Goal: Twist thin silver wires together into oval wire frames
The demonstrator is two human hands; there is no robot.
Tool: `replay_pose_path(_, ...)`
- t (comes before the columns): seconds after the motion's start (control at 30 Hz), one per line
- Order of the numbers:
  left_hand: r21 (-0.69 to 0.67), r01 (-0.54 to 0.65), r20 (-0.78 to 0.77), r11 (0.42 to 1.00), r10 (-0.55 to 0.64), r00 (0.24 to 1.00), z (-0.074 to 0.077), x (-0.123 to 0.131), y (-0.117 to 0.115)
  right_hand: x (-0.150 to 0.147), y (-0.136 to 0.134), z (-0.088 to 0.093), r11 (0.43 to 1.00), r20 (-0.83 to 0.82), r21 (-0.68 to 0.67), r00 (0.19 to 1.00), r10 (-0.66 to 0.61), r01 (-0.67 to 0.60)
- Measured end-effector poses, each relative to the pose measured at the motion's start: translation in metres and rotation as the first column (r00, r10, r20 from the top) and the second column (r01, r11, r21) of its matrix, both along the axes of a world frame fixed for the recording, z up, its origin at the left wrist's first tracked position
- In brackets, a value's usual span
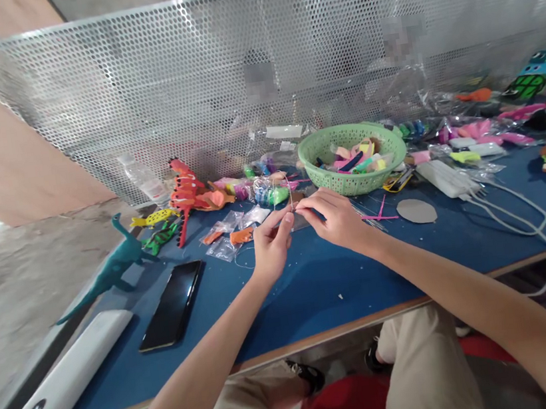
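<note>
A thin, pale wire or thread (290, 192) stands up in a small loop between my two hands, over the middle of the blue table (315, 293). My left hand (273, 239) pinches it between thumb and forefinger. Fingertips of my right hand (331, 215) close on the same strand, almost touching the left ones. Whether the strand is metal or thread I cannot tell. Just behind the hands stands a green plastic basket (312, 176) holding colourful clay pieces. Small clear bags with orange clay (241, 236) lie left of my left hand.
At the left are a teal long-necked dinosaur figure (115, 265), a black phone (171, 305) and a white power bank (74, 371). An orange dragon-like figure (188, 192) stands behind. A white charger (443, 177) with cables lies right. A perforated metal screen (215, 71) closes the back.
</note>
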State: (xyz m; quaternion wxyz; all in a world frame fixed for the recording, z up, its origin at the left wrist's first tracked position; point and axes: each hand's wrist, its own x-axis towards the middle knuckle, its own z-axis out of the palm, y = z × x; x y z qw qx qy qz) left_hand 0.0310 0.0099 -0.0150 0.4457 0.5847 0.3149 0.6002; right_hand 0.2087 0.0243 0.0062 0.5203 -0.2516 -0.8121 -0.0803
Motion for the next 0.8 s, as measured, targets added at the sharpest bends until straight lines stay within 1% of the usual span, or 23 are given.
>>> replay_pose_path(0.2,0.049,-0.051,-0.127,0.997,0.057,0.99,0.001,-0.001,-0.003,-0.003,-0.001,0.0,0.997,-0.067,-0.072,0.998,-0.019,0.015)
replay_pose_path(0.27,0.062,-0.065,-0.173,0.996,0.075,0.982,0.003,-0.001,-0.004,-0.003,-0.001,0.001,0.996,-0.067,-0.091,0.997,-0.03,0.024)
replay_pose_path(0.33,0.093,-0.098,-0.234,0.991,0.117,0.965,0.006,-0.001,-0.005,-0.002,-0.001,0.001,0.996,-0.042,-0.083,0.998,-0.049,0.046)
replay_pose_path(0.4,0.156,-0.149,-0.31,0.977,0.191,0.931,0.008,-0.001,-0.006,0.0,0.001,0.001,0.996,0.012,-0.046,0.997,-0.074,0.075)
replay_pose_path(0.5,0.286,-0.218,-0.424,0.933,0.327,0.844,0.01,-0.001,-0.008,0.006,0.006,0.001,0.994,0.116,0.039,0.988,-0.106,0.102)
replay_pose_path(0.57,0.35,-0.247,-0.456,0.904,0.394,0.797,0.009,0.0,-0.009,0.01,0.01,0.0,0.99,0.149,0.086,0.982,-0.119,0.107)
replay_pose_path(0.6,0.365,-0.257,-0.457,0.895,0.413,0.788,0.009,0.001,-0.01,0.011,0.011,-0.001,0.989,0.151,0.1,0.981,-0.119,0.105)
replay_pose_path(0.67,0.36,-0.269,-0.446,0.893,0.418,0.791,0.008,0.003,-0.012,0.011,0.013,-0.003,0.992,0.137,0.09,0.986,-0.1,0.088)
replay_pose_path(0.7,0.342,-0.267,-0.438,0.901,0.404,0.803,0.007,0.003,-0.012,0.01,0.013,-0.004,0.995,0.119,0.064,0.99,-0.081,0.074)
replay_pose_path(0.8,0.256,-0.239,-0.394,0.937,0.327,0.859,0.007,0.006,-0.014,0.003,0.01,-0.008,0.997,-0.003,-0.079,1.0,-0.017,0.016)
